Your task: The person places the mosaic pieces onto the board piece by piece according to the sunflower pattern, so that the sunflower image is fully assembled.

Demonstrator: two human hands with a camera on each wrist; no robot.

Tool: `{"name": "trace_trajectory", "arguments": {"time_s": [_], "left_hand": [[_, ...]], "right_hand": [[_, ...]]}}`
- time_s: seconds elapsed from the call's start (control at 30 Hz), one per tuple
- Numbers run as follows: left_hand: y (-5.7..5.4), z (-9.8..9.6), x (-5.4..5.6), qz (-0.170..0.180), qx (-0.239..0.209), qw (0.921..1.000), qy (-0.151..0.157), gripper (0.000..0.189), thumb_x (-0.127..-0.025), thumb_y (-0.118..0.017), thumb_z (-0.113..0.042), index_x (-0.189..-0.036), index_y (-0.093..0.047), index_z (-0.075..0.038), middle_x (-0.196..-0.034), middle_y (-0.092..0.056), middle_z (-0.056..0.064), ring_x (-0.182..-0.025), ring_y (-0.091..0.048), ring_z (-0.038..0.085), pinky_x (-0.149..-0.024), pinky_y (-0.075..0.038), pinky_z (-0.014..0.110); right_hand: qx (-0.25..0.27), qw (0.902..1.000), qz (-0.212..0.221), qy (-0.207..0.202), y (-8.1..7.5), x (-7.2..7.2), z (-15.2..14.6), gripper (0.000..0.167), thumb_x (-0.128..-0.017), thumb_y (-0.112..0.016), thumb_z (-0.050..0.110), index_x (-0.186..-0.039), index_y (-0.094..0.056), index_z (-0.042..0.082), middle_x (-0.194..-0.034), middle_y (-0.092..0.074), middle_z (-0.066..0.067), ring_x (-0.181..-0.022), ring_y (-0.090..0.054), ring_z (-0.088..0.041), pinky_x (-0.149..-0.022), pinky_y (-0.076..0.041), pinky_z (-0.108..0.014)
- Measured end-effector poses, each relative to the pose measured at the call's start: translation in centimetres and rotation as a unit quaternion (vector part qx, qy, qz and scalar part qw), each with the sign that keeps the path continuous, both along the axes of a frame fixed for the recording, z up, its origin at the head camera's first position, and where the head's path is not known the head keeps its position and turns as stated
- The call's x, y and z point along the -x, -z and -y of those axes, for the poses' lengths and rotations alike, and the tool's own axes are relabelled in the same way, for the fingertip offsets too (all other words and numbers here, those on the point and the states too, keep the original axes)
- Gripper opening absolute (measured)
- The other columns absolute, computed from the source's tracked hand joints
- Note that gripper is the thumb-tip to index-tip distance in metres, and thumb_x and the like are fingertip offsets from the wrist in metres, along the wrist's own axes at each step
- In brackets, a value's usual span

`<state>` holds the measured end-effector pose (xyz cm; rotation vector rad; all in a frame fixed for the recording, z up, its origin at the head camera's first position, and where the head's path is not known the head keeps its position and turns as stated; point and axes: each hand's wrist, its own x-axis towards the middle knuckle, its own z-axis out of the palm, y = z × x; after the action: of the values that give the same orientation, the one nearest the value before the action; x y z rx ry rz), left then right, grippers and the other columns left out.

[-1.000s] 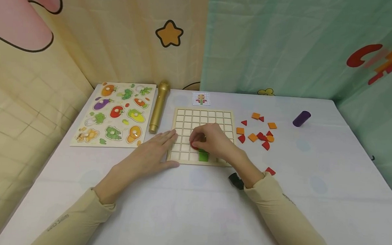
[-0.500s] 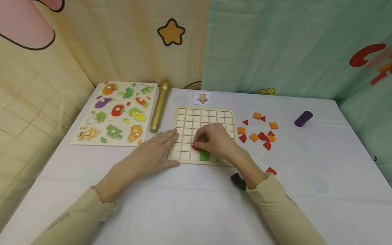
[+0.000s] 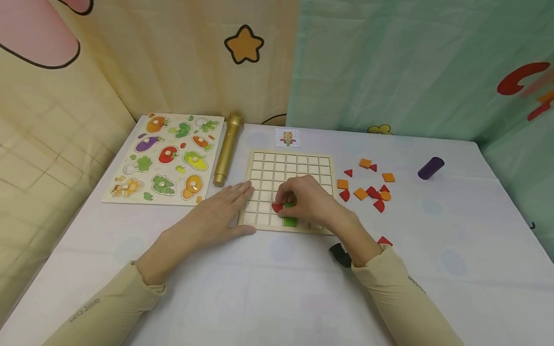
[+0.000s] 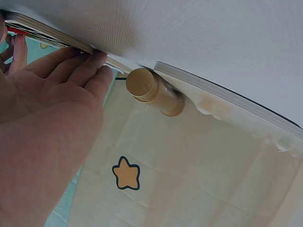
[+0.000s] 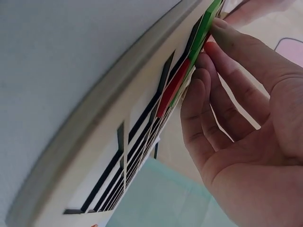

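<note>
A wooden grid board point(image 3: 262, 175) lies mid-table. My left hand point(image 3: 220, 212) rests flat at its left edge, fingertips on the rim and thumb along the near corner. Over the lower middle cells my right hand point(image 3: 309, 198) pinches a red piece point(image 3: 277, 208) between thumb and fingertips, down at the board's surface. Beside it sit green squares point(image 3: 290, 222) in the grid, partly covered by the hand. The right wrist view shows another red piece point(image 5: 173, 90) in the grid next to the green. My palm hides part of the board's right side.
Right of the board lie loose red pieces point(image 3: 378, 205) and orange squares point(image 3: 343, 184). A pattern card point(image 3: 287, 137) is behind it. A gold microphone point(image 3: 228, 150) and vegetable puzzle point(image 3: 167, 171) stand left. A purple cylinder point(image 3: 431, 168) is far right; a black object point(image 3: 340, 254) lies near my right wrist.
My right fingers shift slightly over the red piece, which shows more between them now. The left hand stays on the board's edge. The whole view drifts a little.
</note>
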<state>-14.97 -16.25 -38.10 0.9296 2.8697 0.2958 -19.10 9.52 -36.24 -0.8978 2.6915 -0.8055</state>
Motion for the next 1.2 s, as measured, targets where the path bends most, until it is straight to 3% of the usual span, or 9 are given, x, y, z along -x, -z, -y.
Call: {"name": "trace_trajectory", "arguments": {"time_s": [0.33,0.47,0.67,0.9,1.2], "left_hand": [[-0.1,-0.1,0.0,-0.001,0.003,1.0000,0.002,0.097,-0.097,-0.068,-0.059,-0.164,-0.032,0.001,-0.174,-0.026,0.016,-0.160,-0.029,0.037,-0.131,-0.027,0.052],[-0.3,-0.1,0.0,0.002,0.003,1.0000,0.002,0.096,-0.097,-0.069,-0.059,-0.164,-0.031,0.001,-0.174,-0.024,0.016,-0.160,-0.028,0.036,-0.132,-0.026,0.051],[-0.3,-0.2,-0.1,0.007,0.005,1.0000,0.000,0.096,-0.097,-0.069,-0.058,-0.164,-0.032,0.001,-0.174,-0.024,0.016,-0.160,-0.027,0.036,-0.131,-0.025,0.052],[-0.1,-0.1,0.0,0.006,0.004,1.0000,-0.002,0.096,-0.097,-0.069,-0.058,-0.164,-0.031,0.000,-0.174,-0.024,0.016,-0.160,-0.028,0.037,-0.131,-0.026,0.052],[-0.3,-0.2,0.0,0.005,0.009,0.9999,-0.001,0.096,-0.097,-0.070,-0.058,-0.163,-0.032,0.001,-0.174,-0.025,0.016,-0.160,-0.028,0.036,-0.131,-0.027,0.052]], "right_hand": [[0.000,0.9999,-0.006,0.016,0.0,0.1,0.0,0.014,-0.086,-0.090,0.019,-0.092,-0.078,0.015,-0.088,-0.072,0.004,-0.085,-0.064,-0.017,-0.078,-0.058,-0.027],[0.006,0.9991,-0.010,0.040,-0.5,0.4,-0.7,0.012,-0.088,-0.088,0.021,-0.091,-0.077,0.016,-0.088,-0.072,0.005,-0.086,-0.064,-0.017,-0.078,-0.058,-0.029],[0.005,0.9958,-0.007,0.091,-1.3,1.6,-3.9,0.007,-0.093,-0.082,0.017,-0.098,-0.079,0.014,-0.091,-0.072,0.000,-0.089,-0.063,-0.020,-0.077,-0.057,-0.033],[-0.027,0.9847,0.033,0.169,-2.1,3.1,-9.4,0.021,-0.092,-0.080,0.011,-0.112,-0.077,0.007,-0.106,-0.074,-0.010,-0.100,-0.065,-0.026,-0.084,-0.056,-0.040],[-0.059,0.9805,0.039,0.183,-1.0,3.8,-11.2,0.024,-0.090,-0.082,0.009,-0.113,-0.076,0.004,-0.109,-0.074,-0.014,-0.101,-0.065,-0.029,-0.088,-0.057,-0.043]]}}
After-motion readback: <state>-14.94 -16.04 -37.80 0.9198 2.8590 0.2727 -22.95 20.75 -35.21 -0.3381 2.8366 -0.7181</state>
